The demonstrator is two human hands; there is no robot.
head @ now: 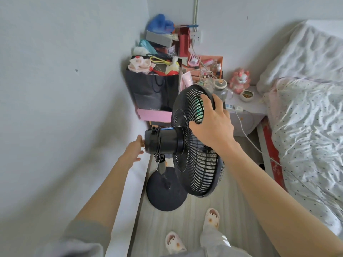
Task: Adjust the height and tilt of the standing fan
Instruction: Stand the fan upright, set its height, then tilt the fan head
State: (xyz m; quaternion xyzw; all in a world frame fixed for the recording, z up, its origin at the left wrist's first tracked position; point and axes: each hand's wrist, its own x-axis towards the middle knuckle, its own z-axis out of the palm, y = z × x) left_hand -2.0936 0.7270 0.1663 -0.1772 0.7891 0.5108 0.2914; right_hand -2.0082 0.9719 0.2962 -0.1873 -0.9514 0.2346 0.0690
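1. Tilt looks to be the step in hand: both hands are at the head of the fan (pixel 196 145), neither on the pole (pixel 161 168).
2. Right hand (pixel 211 127) lies on the back of the guard (pixel 201 175) near its upper edge. The fingers are spread and curled over the rim and the thumb is pressed on the wires, so it grips the guard.
3. Left hand (pixel 134 151) is at the rear end of the motor (pixel 161 140), fingers loosely extended and holding nothing. Whether it touches the casing or sits just beside it I cannot tell.
4. To do this well, I would steady the motor from behind with the left hand. The right hand would then rock the guard slowly about the neck joint, so the base (pixel 166 195) neither lifts nor skids on the floor (pixel 237 216).
5. Push on the rim rather than the thin wires, which may bend, and keep fingertips out of the gaps.
6. Fan stands in the middle of the frame on the floor, between the wall at left and the bed (pixel 306 117) at right, its face turned toward the bed.
7. It is black, with a round base, a short pole and a cylindrical motor with a cord looped round it. A green blade shows through the wide wire guard near the top.
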